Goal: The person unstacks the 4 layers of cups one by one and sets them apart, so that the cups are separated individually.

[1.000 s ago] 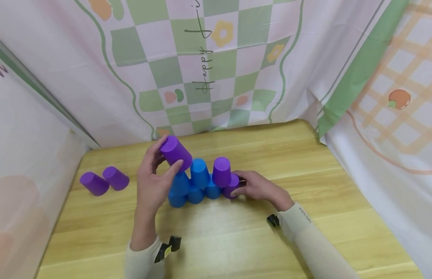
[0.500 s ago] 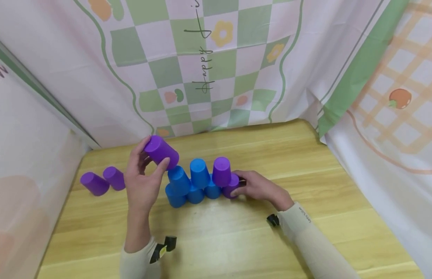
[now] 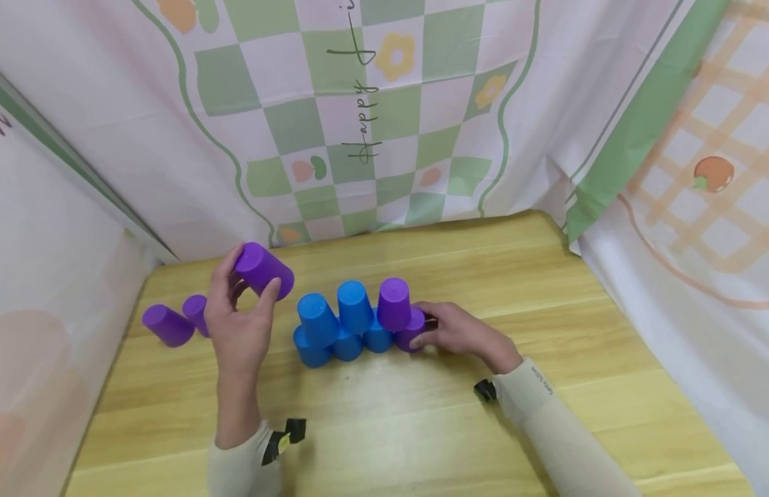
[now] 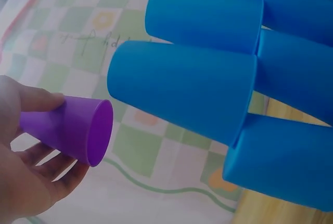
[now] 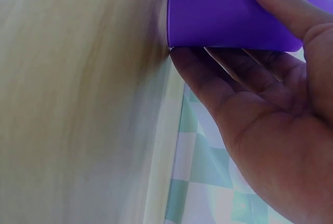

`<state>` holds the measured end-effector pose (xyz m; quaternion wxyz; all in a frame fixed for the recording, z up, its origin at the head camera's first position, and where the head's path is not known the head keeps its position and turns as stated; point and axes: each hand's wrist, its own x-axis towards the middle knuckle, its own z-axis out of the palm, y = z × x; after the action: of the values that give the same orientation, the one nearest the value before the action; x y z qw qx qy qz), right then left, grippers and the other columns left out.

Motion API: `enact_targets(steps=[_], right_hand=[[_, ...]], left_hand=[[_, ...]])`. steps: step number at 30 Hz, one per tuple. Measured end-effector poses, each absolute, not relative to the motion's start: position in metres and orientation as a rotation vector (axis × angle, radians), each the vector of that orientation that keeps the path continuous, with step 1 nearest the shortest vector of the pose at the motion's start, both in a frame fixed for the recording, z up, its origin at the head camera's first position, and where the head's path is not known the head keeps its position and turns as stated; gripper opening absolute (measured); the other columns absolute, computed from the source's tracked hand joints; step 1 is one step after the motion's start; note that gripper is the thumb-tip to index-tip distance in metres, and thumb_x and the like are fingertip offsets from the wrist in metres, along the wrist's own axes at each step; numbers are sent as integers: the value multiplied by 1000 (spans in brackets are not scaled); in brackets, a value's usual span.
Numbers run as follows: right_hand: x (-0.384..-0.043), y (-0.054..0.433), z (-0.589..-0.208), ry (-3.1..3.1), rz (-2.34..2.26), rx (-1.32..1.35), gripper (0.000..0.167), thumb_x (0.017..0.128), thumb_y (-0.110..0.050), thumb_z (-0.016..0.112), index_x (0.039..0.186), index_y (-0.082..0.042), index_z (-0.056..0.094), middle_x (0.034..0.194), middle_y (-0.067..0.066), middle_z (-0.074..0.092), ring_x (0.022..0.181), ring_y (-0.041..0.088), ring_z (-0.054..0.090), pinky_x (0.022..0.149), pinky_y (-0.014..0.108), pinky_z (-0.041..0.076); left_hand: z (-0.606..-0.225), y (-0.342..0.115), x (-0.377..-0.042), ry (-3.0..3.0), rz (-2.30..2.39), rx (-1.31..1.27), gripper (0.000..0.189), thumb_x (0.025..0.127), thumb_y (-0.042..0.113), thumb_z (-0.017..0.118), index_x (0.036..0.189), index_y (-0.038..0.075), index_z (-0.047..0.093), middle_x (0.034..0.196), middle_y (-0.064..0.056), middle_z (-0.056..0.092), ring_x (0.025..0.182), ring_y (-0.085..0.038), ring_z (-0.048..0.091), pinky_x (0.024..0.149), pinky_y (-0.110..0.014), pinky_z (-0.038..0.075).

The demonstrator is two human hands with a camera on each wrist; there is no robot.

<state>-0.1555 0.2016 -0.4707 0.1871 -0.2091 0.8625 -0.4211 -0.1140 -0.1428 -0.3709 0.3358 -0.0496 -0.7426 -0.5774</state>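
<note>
My left hand point(image 3: 238, 335) grips a purple cup point(image 3: 265, 271) between thumb and fingers, raised left of the stack. In the left wrist view this cup point(image 4: 73, 130) is apart from the blue cups point(image 4: 182, 86). Two rows of upside-down cups make up the stack. Its lower row has three blue cups point(image 3: 347, 346) and, at the right end, a purple cup point(image 3: 412, 331). On top stand two blue cups point(image 3: 355, 307) and one purple cup point(image 3: 394, 305). My right hand point(image 3: 462, 331) holds the lower purple cup at its side, thumb in front, fingers behind point(image 5: 234, 16).
Two more purple cups point(image 3: 168, 325) stand upside down at the table's left, the farther one partly hidden behind my left hand. The wooden table point(image 3: 384, 428) ends at a checkered curtain point(image 3: 384, 124) at the back, with more printed cloth point(image 3: 689, 241) at the sides.
My left hand has moved left with its purple cup, away from above the left upper blue cup, which now shows fully. My right hand has stayed on the lower purple cup.
</note>
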Motion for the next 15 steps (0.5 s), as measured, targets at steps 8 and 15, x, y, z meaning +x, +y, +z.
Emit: enact_targets(steps=[8, 15], right_hand=[[-156, 201, -471, 2426, -1196, -579, 44, 90, -30, 85, 130, -17, 69, 120, -3, 74, 113, 17, 68, 106, 48, 56], [-155, 201, -471, 2419, -1197, -567, 46, 90, -30, 85, 132, -16, 68, 122, -1, 74, 116, 19, 68, 107, 49, 55]], left_hand=[[-375, -150, -114, -1935, -1515, -64, 65, 90, -4, 79, 149, 15, 59, 143, -3, 65, 122, -13, 63, 103, -27, 53], [-385, -158, -118, -1963, -1500, -10, 66, 90, -5, 78, 150, 15, 58, 145, -2, 64, 123, -17, 62, 104, -29, 52]])
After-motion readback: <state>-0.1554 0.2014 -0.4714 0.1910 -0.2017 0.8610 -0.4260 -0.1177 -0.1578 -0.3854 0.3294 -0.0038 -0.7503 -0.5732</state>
